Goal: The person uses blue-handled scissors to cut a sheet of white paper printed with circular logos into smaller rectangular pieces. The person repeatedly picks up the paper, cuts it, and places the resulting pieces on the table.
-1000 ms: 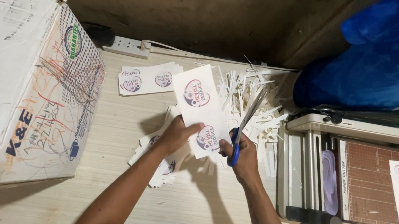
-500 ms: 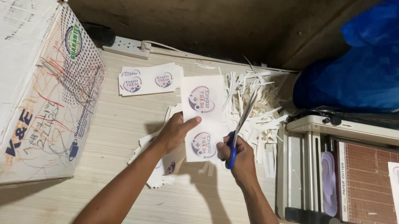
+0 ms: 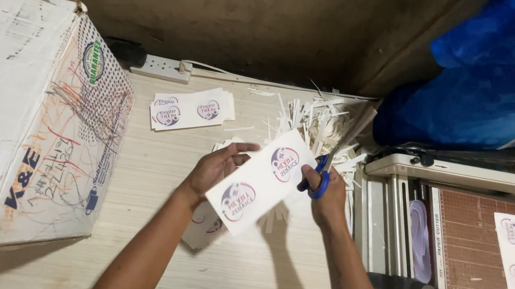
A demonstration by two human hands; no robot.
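My left hand [image 3: 217,167] holds a white paper strip [image 3: 260,182] printed with two round logos, tilted above the wooden table [image 3: 160,171]. My right hand [image 3: 329,195] grips blue-handled scissors [image 3: 328,164] at the strip's right edge, their blades pointing up and away over a heap of white paper trimmings [image 3: 317,123]. Under the strip lies a small pile of cut printed sheets [image 3: 206,224].
A large scribbled cardboard box [image 3: 19,118] stands at the left. A stack of printed strips [image 3: 192,110] lies near a white power strip [image 3: 161,68] by the wall. A paper cutter [image 3: 459,240] holding one strip sits at right, with a blue bag [image 3: 502,78] behind it.
The strip has turned and lifted toward me in my left hand, now lying diagonally. The scissors have shifted to the strip's right edge.
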